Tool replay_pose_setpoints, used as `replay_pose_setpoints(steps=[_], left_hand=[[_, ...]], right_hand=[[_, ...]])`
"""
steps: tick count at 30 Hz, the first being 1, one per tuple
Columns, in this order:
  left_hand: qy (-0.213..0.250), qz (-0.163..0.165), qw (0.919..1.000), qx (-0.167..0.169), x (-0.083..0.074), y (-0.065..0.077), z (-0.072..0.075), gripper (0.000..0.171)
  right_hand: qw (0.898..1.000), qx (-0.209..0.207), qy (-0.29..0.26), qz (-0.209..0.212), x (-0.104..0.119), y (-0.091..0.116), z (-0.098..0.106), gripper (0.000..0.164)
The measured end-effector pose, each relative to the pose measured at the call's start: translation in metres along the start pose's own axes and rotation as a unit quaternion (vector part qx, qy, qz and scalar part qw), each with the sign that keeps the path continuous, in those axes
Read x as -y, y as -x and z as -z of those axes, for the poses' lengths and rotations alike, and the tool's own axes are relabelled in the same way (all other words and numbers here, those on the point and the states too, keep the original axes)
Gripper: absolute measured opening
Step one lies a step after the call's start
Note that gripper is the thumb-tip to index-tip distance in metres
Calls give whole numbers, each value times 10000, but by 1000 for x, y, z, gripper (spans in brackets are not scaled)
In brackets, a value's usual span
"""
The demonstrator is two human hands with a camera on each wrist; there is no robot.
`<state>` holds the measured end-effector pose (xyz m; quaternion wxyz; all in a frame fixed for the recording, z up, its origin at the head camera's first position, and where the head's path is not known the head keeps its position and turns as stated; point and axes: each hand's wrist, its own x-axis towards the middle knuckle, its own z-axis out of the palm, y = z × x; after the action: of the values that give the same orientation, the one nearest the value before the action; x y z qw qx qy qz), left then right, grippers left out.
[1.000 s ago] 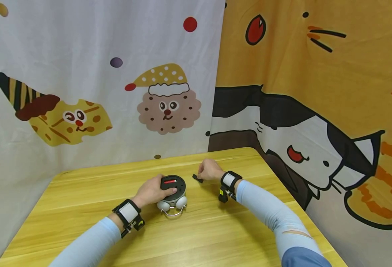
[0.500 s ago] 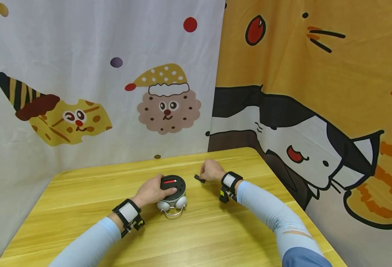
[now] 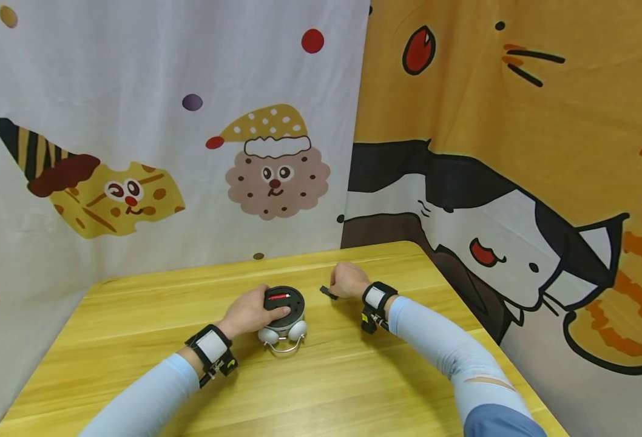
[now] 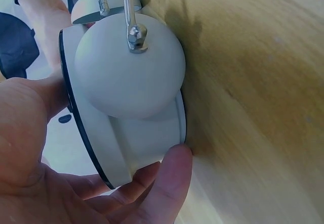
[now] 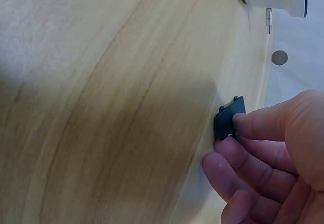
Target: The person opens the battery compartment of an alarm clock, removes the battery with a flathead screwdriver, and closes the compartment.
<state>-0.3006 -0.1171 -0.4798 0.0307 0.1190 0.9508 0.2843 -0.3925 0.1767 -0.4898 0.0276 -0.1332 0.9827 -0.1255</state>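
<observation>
A twin-bell alarm clock [image 3: 295, 303] lies face down on the wooden table, its black back up and its white bells and wire handle toward the person. A red battery [image 3: 279, 296] shows in the slot on its back. My left hand [image 3: 249, 311] grips the clock from the left, thumb across the back and fingers round the side; in the left wrist view a white bell [image 4: 131, 67] hides part of it. To the clock's right, my right hand [image 3: 348, 280] pinches a small black battery cover [image 5: 230, 119] between thumb and fingers, low over the table.
The wooden table [image 3: 310, 388] spreads around both hands, with its far edge just beyond them. Printed curtains [image 3: 277, 237] hang behind and to the right. Each wrist wears a strapped camera [image 3: 212, 352].
My right hand has shifted slightly right and toward the person, carrying the battery cover away from the clock. My left hand and the clock have stayed put.
</observation>
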Motion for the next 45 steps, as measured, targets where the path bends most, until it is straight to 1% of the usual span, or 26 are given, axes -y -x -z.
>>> replay_pose_setpoints(steps=[10, 14, 18, 25, 30, 38, 40, 45], left_hand=[[-10, 6, 10000, 23, 0, -1, 2, 77], [-52, 25, 10000, 33, 0, -1, 2, 78], [-40, 43, 10000, 33, 0, -1, 2, 78], [12, 46, 10000, 37, 0, -1, 4, 76], [-17, 72, 10000, 34, 0, 0, 4, 76], [-44, 49, 10000, 35, 0, 0, 2, 78], [-37, 46, 10000, 30, 0, 0, 1, 77], [-12, 52, 10000, 33, 0, 1, 1, 78]], right_hand=[[10000, 36, 15, 52, 0, -2, 1, 11], [10000, 47, -14, 62, 0, -3, 4, 13], [9999, 98, -69, 48, 1, -1, 13, 16], [9998, 139, -31, -167, -1, -3, 30, 13], [9995, 133, -28, -275, -8, -7, 35, 15], [9985, -176, -91, -505, -23, -9, 35, 11], [9978, -208, -73, -630, -27, -9, 35, 12], [9965, -269, -106, -784, -39, -6, 39, 10]])
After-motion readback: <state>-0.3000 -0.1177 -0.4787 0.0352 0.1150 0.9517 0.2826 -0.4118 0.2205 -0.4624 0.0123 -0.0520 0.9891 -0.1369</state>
